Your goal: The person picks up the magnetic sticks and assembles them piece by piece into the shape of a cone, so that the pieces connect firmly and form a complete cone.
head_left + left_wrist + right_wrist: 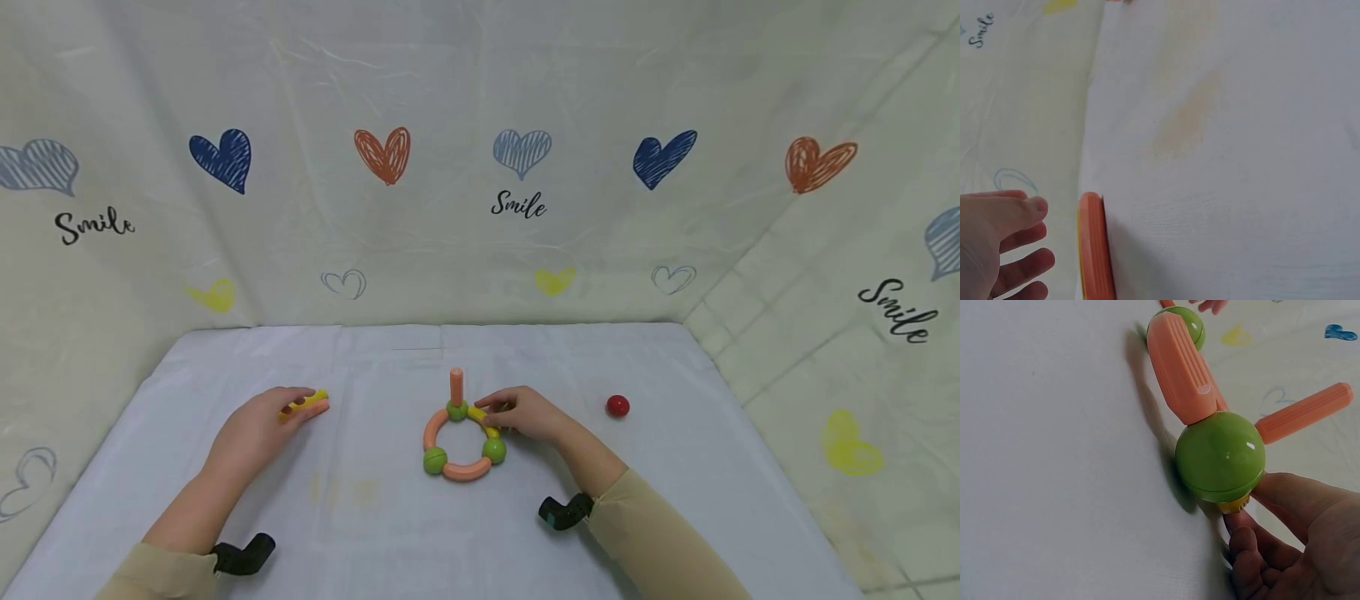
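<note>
1. Right hand (pixel 528 412) pinches curved yellow rod (pixel 492 432) in ring of orange rods and green balls (pixel 467 472).
2. Left hand (pixel 258 425): left of ring, fingers parted, beside ridged orange rod (pixel 1094 250) and second yellow rod (pixel 321 394).
3. Glossy red ball (pixel 618 406): right of ring.

— How do we find the green ball (pixel 1221 456) at the right wrist view's centre?
— Glossy, smooth, plastic-looking; above it we see a ridged orange piece (pixel 1179 369). Head view, lower right: matt cloth sleeve (pixel 660 533).
</note>
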`<state>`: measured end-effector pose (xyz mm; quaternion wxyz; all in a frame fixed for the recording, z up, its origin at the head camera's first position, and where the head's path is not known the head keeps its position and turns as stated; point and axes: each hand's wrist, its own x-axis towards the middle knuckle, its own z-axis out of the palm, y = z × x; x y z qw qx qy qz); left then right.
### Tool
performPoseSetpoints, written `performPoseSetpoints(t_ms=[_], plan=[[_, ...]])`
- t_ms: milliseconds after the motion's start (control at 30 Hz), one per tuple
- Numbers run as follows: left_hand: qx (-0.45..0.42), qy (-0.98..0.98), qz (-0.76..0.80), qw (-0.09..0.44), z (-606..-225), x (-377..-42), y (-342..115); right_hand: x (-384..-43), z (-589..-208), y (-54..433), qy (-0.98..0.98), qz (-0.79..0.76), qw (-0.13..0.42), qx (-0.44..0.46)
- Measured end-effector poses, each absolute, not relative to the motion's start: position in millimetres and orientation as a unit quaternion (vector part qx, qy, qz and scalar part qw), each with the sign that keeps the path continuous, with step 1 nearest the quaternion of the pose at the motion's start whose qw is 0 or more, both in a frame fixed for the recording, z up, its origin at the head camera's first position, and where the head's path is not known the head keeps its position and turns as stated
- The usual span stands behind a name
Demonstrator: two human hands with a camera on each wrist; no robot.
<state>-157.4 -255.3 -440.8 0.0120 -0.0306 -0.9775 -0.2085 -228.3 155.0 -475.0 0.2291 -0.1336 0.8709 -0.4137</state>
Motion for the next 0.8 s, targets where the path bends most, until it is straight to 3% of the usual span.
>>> performPoseSetpoints(t_ms=[467, 800], plan=[[-0.076, -0.987, -0.136, 0.040, -459, -168, -254, -228, -475, 156, 0.872, -0.413, 0.226, -0.138], [-0.087, -0.985, -0.147, 0.002, -461, -168, -250, -228, -475, 156, 0.870, -0.416, 0.227, -0.133]])
